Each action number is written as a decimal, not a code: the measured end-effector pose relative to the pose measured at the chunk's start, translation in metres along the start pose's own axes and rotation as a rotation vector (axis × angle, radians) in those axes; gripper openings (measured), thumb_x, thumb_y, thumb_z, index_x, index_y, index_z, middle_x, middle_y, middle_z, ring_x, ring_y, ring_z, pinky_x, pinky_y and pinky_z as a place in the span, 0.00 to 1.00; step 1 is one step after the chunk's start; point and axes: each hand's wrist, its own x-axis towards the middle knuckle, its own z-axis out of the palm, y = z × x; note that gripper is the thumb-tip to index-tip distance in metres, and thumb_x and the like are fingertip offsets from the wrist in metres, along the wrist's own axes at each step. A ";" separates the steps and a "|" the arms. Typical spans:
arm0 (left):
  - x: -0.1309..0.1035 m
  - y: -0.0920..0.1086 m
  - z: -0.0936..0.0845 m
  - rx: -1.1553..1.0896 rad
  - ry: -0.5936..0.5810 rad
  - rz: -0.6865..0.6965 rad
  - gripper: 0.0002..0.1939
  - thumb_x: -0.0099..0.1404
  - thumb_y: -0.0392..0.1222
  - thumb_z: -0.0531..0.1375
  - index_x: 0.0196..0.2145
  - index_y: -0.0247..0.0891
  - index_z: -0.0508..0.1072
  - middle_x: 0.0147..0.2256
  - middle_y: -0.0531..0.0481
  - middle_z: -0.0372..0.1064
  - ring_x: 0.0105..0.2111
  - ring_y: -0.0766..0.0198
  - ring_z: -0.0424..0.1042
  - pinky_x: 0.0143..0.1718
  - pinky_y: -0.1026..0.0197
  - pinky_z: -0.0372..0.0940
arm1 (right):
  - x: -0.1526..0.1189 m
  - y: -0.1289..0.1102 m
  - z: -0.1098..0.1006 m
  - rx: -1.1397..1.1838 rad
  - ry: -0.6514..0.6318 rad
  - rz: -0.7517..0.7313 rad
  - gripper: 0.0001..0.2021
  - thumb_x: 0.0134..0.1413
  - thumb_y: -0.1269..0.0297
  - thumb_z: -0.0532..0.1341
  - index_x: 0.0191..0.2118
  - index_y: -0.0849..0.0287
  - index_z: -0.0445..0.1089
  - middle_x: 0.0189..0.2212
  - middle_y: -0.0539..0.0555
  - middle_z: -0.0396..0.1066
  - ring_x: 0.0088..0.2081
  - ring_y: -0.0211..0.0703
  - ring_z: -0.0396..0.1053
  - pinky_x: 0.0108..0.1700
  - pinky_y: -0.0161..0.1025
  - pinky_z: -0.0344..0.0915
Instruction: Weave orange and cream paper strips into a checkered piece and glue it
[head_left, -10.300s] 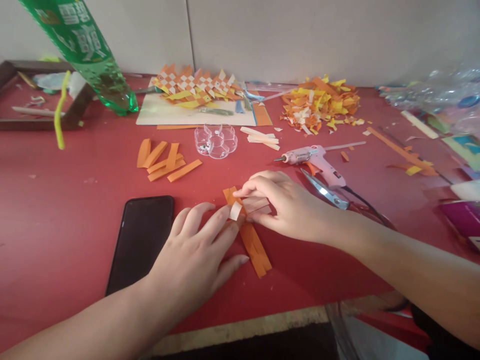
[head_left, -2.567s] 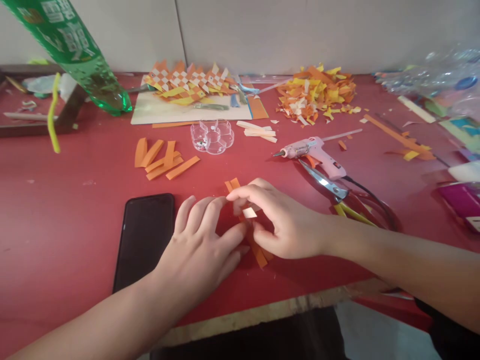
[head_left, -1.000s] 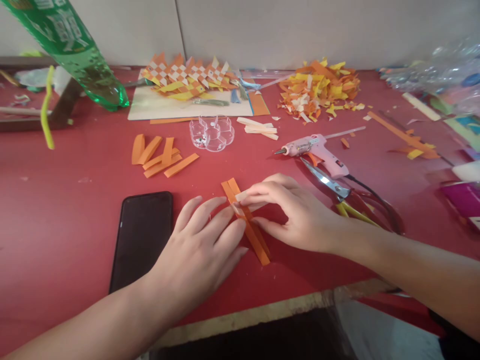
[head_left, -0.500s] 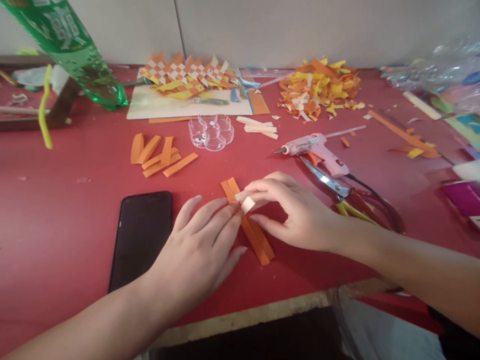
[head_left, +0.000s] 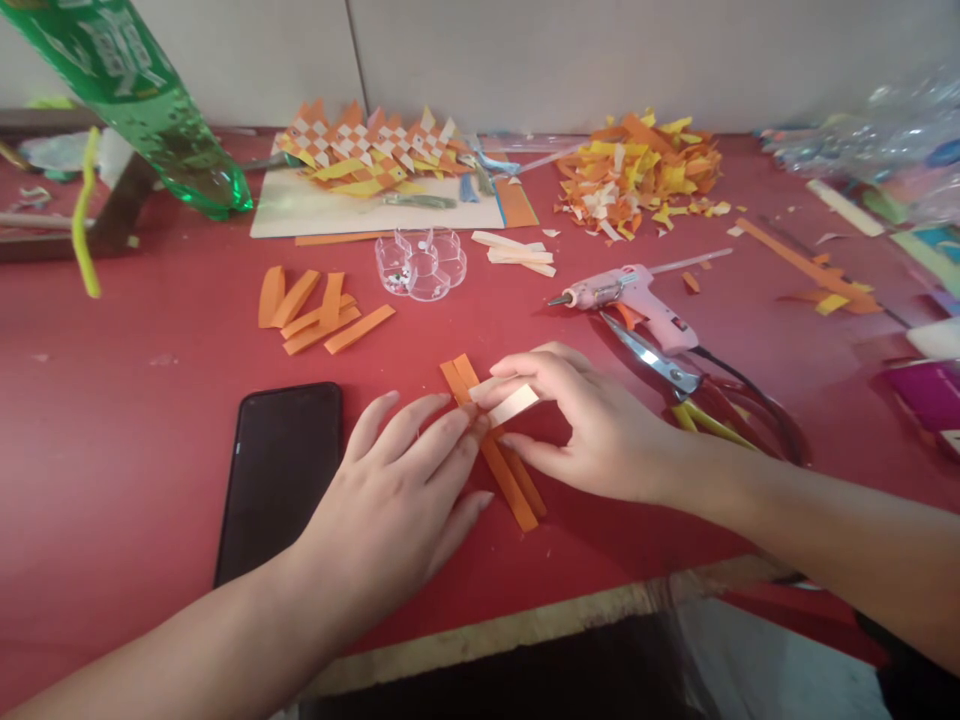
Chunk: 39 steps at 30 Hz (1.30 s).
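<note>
Two orange paper strips (head_left: 510, 487) lie side by side on the red table, running away from me. Across them passes a pale paper strip (head_left: 514, 405), its end sticking out to the right; a second pale length shows beside it under my fingers. My left hand (head_left: 409, 465) lies with fingers outstretched, its fingertips pressing on the crossing and its thumb apart. Curled around the other side, my right hand (head_left: 577, 420) has its index finger at the pale strip and its thumb against the orange strips. The fingertips partly hide the crossing.
A phone (head_left: 279, 480) lies left of my hands. Loose orange strips (head_left: 330, 310), a clear compartment tray (head_left: 421, 265) and pale strips (head_left: 516, 255) lie beyond. Right are a pink glue gun (head_left: 630, 298) and scissors (head_left: 660, 365). A green bottle (head_left: 150, 110), woven paper fish (head_left: 375, 145) and scraps (head_left: 637, 175) stand behind.
The free end of the pale strip has lengthened from a short tab into a longer piece reaching right and up. Both hands have stayed almost in place.
</note>
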 end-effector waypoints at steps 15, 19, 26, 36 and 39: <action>0.001 0.001 0.001 0.000 -0.025 0.000 0.22 0.70 0.43 0.53 0.58 0.31 0.68 0.53 0.45 0.71 0.54 0.45 0.65 0.56 0.39 0.57 | -0.005 -0.008 -0.008 -0.240 0.138 -0.245 0.09 0.54 0.74 0.59 0.40 0.58 0.73 0.38 0.55 0.75 0.42 0.48 0.68 0.48 0.50 0.69; 0.003 0.001 0.000 0.001 -0.027 -0.001 0.20 0.70 0.43 0.52 0.55 0.31 0.70 0.53 0.45 0.72 0.54 0.44 0.65 0.57 0.38 0.56 | -0.011 -0.005 0.000 -0.255 0.112 -0.277 0.10 0.55 0.73 0.59 0.42 0.62 0.75 0.38 0.57 0.77 0.42 0.50 0.69 0.46 0.50 0.70; 0.002 0.001 0.000 -0.002 -0.012 -0.004 0.21 0.70 0.43 0.53 0.56 0.29 0.70 0.52 0.44 0.72 0.53 0.45 0.65 0.57 0.39 0.56 | -0.018 0.004 0.010 -0.290 0.121 -0.292 0.14 0.54 0.72 0.60 0.47 0.64 0.74 0.42 0.57 0.77 0.45 0.52 0.68 0.46 0.51 0.69; 0.001 0.002 -0.002 -0.004 -0.003 0.017 0.21 0.70 0.42 0.53 0.55 0.28 0.70 0.53 0.42 0.72 0.53 0.45 0.65 0.57 0.39 0.56 | -0.015 -0.003 0.009 -0.540 0.117 -0.402 0.11 0.57 0.76 0.56 0.37 0.59 0.75 0.40 0.52 0.78 0.44 0.49 0.67 0.42 0.47 0.63; 0.000 0.001 -0.002 -0.015 -0.001 0.025 0.21 0.70 0.42 0.53 0.55 0.27 0.69 0.52 0.42 0.72 0.53 0.46 0.65 0.58 0.40 0.55 | -0.011 -0.007 0.010 -0.570 0.111 -0.438 0.12 0.59 0.77 0.54 0.35 0.61 0.75 0.36 0.53 0.77 0.42 0.47 0.67 0.42 0.45 0.61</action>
